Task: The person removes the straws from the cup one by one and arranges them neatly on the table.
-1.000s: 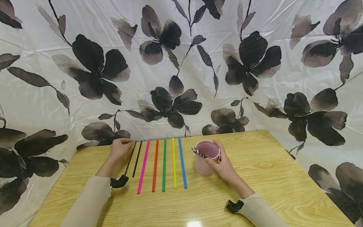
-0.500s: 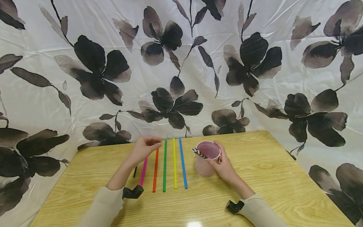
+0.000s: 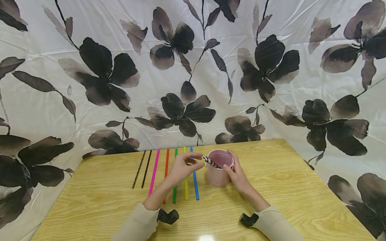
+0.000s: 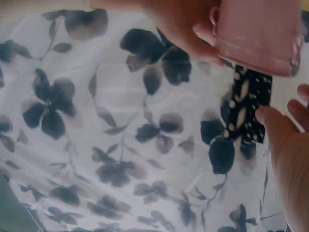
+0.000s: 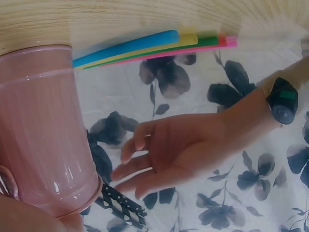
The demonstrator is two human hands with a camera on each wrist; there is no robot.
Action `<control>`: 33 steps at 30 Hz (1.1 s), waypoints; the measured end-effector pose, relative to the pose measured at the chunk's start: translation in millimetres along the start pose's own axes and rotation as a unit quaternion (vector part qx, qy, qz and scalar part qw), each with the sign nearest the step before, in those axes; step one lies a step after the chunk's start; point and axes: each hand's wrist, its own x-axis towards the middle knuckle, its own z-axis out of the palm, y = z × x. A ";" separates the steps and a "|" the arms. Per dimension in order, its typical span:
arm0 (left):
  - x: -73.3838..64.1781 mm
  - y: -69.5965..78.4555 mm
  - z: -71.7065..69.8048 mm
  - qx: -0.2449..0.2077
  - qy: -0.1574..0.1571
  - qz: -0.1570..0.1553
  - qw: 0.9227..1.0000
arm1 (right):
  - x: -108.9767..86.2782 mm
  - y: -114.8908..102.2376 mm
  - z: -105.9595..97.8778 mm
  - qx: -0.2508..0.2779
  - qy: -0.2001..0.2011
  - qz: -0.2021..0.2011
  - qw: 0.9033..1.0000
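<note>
My right hand (image 3: 239,172) grips a small pink bucket (image 3: 217,177) at its right side, thumb near the rim. Black-and-white patterned straws (image 3: 212,162) lean out over the bucket's left rim, and in the right wrist view two straw ends (image 5: 123,205) show. My left hand (image 3: 185,165) hovers just left of these ends, thumb and fingers parted. Close by in the left wrist view, its thumb (image 4: 280,130) overlaps a patterned straw (image 4: 248,104); whether they touch I cannot tell.
A row of straws lies on the wooden table (image 3: 286,187) left of the bucket: patterned black (image 3: 138,170), black (image 3: 146,169), magenta (image 3: 154,170), red (image 3: 167,162), green (image 3: 174,195), yellow (image 3: 186,190) and blue (image 3: 196,187). Floral cloth (image 3: 223,110) hangs behind.
My left hand has left the patterned black straw at the row's left end and moved right, over the row, to the bucket. The right hand stays on the bucket; its thumb has shifted slightly.
</note>
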 end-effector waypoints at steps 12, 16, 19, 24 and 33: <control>2.3 6.3 21.0 -0.060 0.062 0.044 0.995 | -1.5 -3.6 0.9 -0.019 0.002 0.000 1.000; 1.7 7.5 20.7 -0.080 0.064 0.061 0.993 | -2.7 -16.8 4.3 -0.018 0.009 -0.001 1.000; 1.0 10.9 17.8 -0.088 0.077 0.085 0.990 | -3.0 -21.4 5.6 -0.017 0.010 -0.001 1.000; 0.0 23.1 6.2 -0.099 0.107 0.112 0.983 | -3.3 -22.5 5.1 -0.017 0.004 -0.011 1.000; -4.6 58.8 -20.1 -0.123 0.139 0.158 0.970 | -4.5 -21.4 4.9 -0.020 0.018 -0.004 1.000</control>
